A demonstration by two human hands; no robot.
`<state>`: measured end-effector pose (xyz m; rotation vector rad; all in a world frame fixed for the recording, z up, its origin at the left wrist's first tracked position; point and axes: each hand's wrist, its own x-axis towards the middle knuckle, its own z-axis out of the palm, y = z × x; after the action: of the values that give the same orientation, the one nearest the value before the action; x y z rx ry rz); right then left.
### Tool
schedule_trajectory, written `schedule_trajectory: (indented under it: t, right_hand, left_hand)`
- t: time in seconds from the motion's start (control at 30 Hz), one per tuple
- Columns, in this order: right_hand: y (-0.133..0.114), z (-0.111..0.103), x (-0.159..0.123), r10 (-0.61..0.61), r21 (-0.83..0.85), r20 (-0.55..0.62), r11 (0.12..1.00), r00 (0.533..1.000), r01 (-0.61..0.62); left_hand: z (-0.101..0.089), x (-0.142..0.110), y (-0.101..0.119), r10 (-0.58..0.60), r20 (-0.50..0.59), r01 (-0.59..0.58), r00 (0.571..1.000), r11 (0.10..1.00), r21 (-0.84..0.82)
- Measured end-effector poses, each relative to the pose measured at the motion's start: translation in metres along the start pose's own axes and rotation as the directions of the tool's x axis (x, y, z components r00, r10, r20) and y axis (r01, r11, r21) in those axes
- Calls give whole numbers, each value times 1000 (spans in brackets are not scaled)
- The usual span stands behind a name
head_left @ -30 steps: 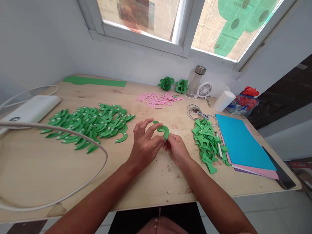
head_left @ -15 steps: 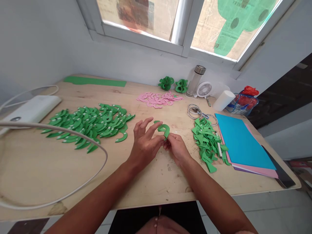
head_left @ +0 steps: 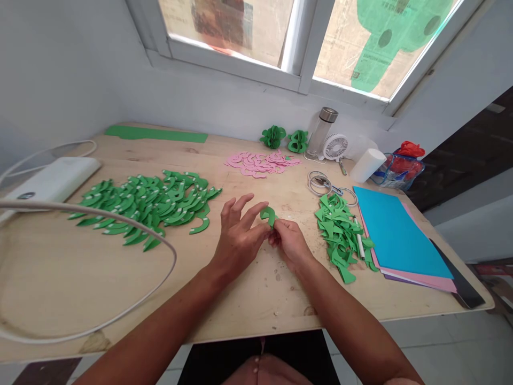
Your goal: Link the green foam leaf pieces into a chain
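Over the middle of the table, a small curved green paper piece is held up between my two hands. My right hand pinches its lower end with thumb and fingers. The thumb and index finger of my left hand meet the piece from the left, while the other fingers are raised and spread. To the left lies a big pile of curved green paper pieces, many with small white patches at their ends. One C-shaped green piece rests at the pile's near right edge.
Green paper scraps and a white pen lie right, beside stacked coloured sheets. Behind are pink cutouts, two green paper balls, a bottle and a fan. A white cable loops across the left.
The green piece between my hands looks smaller and more compact; the part stretching toward my left index fingertip no longer shows. Both hands stay nearly in place.
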<state>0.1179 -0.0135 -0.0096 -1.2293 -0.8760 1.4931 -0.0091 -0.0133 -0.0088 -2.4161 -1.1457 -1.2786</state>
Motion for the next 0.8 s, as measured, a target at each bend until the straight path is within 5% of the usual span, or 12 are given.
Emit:
schedule_trajectory:
  t: [0.8]
  right_hand:
    - [-2,0,-1,10,21,-33,1000,999,-9]
  left_hand:
    - [4,-2,3,82,-55,-75,995,990,121]
